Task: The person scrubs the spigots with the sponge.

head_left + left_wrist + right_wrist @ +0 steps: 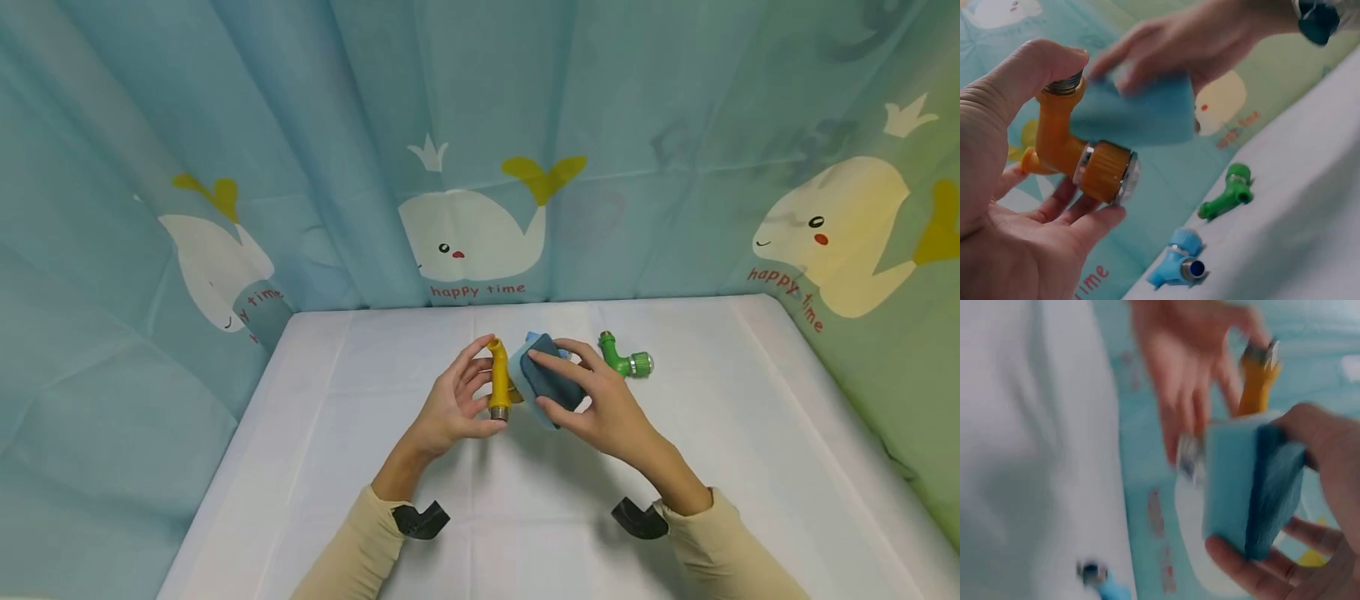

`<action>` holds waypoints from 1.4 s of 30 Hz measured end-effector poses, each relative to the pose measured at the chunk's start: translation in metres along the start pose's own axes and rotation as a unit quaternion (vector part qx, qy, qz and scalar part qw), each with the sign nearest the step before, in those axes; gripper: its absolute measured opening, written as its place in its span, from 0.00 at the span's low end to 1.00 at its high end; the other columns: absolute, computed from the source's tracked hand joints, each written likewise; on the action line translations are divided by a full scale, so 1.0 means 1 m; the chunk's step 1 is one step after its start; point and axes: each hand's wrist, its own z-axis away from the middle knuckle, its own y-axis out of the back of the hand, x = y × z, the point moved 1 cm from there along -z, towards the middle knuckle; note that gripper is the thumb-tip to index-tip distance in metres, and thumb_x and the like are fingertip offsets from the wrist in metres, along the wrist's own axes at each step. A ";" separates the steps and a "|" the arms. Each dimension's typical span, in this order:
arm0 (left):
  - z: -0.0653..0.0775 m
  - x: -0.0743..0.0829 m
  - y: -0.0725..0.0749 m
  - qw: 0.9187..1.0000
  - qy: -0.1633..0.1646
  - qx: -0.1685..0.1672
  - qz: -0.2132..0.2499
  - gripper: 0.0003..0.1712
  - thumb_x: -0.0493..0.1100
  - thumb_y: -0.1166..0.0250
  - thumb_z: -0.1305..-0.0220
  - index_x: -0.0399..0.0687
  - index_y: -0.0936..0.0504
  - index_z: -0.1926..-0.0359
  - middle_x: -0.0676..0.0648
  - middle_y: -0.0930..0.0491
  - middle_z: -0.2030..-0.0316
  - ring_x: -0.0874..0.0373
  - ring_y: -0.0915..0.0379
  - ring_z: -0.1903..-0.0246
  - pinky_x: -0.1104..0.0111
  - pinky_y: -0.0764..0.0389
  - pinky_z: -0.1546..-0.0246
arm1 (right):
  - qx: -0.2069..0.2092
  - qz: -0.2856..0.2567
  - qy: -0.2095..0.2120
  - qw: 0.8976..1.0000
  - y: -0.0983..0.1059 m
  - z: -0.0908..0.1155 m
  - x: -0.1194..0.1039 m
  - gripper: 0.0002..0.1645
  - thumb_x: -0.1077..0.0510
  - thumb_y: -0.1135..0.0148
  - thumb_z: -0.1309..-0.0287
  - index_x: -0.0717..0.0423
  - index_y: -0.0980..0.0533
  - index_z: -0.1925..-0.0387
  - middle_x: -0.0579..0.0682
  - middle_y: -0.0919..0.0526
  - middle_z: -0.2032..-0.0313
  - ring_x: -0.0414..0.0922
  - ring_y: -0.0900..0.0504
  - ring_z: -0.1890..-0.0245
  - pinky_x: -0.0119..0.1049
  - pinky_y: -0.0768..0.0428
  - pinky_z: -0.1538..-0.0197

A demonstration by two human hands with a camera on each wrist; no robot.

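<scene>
My left hand (450,404) holds a yellow tap (500,377) upright above the table, the thumb on its metal threaded end and fingertips at the spout end. The tap's ribbed knob (1107,171) points away from the palm in the left wrist view. My right hand (611,410) grips a two-layer sponge (1230,481), pale blue on one side and dark blue on the other. The pale side faces the tap, close beside it; whether they touch I cannot tell. The sponge is blurred in the left wrist view.
On the white table (360,467), a green tap (619,362) lies to the right behind my right hand. A blue tap (1179,259) lies nearby, mostly hidden by the sponge in the head view. A blue whale-print curtain (300,167) hangs along the table's back and sides.
</scene>
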 end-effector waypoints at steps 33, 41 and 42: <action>0.008 0.003 -0.004 0.993 -0.007 -0.001 -0.114 0.66 0.24 0.22 0.55 0.51 0.48 0.19 0.36 0.33 0.34 0.44 0.33 0.34 0.60 0.26 0.34 | -0.008 -0.010 -0.026 1.000 -0.001 -0.003 0.007 0.35 0.56 0.24 0.42 0.45 0.23 0.33 0.57 0.26 0.35 0.54 0.18 0.47 0.45 0.14 0.61; 0.009 0.005 -0.004 0.991 -0.016 -0.016 -0.136 0.68 0.22 0.22 0.58 0.53 0.47 0.19 0.37 0.34 0.34 0.45 0.35 0.32 0.60 0.28 0.33 | -0.019 -0.018 -0.052 0.998 -0.001 -0.006 0.005 0.33 0.56 0.25 0.41 0.46 0.22 0.33 0.57 0.24 0.37 0.54 0.17 0.50 0.47 0.13 0.60; 0.010 0.006 -0.004 0.990 -0.017 -0.019 -0.140 0.68 0.22 0.22 0.58 0.52 0.48 0.19 0.37 0.34 0.33 0.45 0.36 0.31 0.60 0.29 0.32 | -0.019 -0.028 -0.057 0.998 -0.001 -0.007 0.005 0.34 0.56 0.26 0.41 0.46 0.23 0.33 0.57 0.25 0.37 0.53 0.17 0.52 0.45 0.13 0.63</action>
